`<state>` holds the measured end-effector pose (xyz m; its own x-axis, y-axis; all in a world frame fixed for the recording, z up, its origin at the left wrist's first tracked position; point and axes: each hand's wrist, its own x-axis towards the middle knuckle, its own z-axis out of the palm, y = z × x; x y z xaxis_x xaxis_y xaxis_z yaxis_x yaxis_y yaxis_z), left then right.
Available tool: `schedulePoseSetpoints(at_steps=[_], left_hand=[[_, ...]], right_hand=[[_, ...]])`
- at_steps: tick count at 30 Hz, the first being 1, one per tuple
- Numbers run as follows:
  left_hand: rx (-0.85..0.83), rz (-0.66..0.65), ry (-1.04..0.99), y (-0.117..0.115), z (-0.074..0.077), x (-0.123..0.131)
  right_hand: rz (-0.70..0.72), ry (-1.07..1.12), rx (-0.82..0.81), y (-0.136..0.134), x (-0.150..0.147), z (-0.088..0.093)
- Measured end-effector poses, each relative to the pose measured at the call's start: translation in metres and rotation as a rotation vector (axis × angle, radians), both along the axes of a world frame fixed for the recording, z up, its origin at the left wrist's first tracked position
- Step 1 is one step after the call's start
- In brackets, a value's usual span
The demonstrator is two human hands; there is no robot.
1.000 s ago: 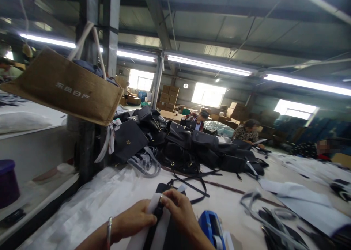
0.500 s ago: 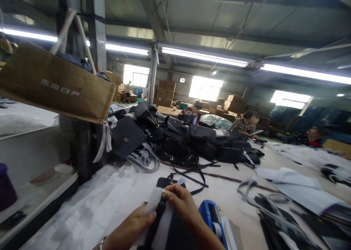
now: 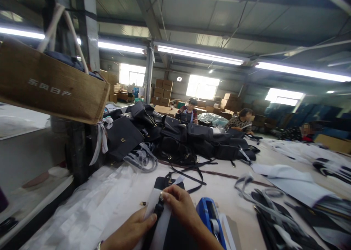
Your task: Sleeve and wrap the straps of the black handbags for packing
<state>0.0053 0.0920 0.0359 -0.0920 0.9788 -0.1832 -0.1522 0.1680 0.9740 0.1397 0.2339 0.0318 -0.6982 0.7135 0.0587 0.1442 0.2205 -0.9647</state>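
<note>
A black bag (image 3: pixel 175 233) lies in front of me, its thin strap (image 3: pixel 192 173) trailing away over the table. Across it runs a black buckled strap (image 3: pixel 158 210) with a white wrapping sheet (image 3: pixel 151 200) under and around it. My left hand (image 3: pixel 137 226) is closed on the strap and sheet from the left, thumb on top. From the right, my right hand (image 3: pixel 179 205) pinches the strap's upper end by its small metal buckle (image 3: pixel 161 195). Its fingers partly cover that end.
A blue tape dispenser (image 3: pixel 210 220) stands right of my right hand. Black bags (image 3: pixel 175 133) are heaped beyond. White wrapping sheets (image 3: pixel 90 202) cover the left side; black straps and pieces (image 3: pixel 274 220) lie right. A brown tote (image 3: pixel 55 85) hangs from a post. Several people work farther back.
The view has shifted slightly, so the surroundings appear a little farther left. Both hands keep their hold on the strap, with hardly any movement.
</note>
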Motion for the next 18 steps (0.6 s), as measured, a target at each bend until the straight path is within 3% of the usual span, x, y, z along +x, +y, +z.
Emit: schedulePoseSetpoints(at_steps=[5,10,14,18], left_hand=[[0.029,0.071,0.034,0.007,-0.005,0.008],[0.007,0.147,-0.079,0.014,-0.02,0.016],[0.027,0.19,-0.189,0.014,-0.02,0.02],[0.011,0.187,-0.217,0.013,-0.019,0.019]], right_hand=[[-0.023,0.023,0.003,-0.002,0.0,-0.003],[0.071,0.168,-0.294,-0.006,0.009,-0.006],[0.241,0.353,-0.556,-0.008,0.022,-0.011],[0.291,0.329,-0.599,-0.008,0.026,-0.011]])
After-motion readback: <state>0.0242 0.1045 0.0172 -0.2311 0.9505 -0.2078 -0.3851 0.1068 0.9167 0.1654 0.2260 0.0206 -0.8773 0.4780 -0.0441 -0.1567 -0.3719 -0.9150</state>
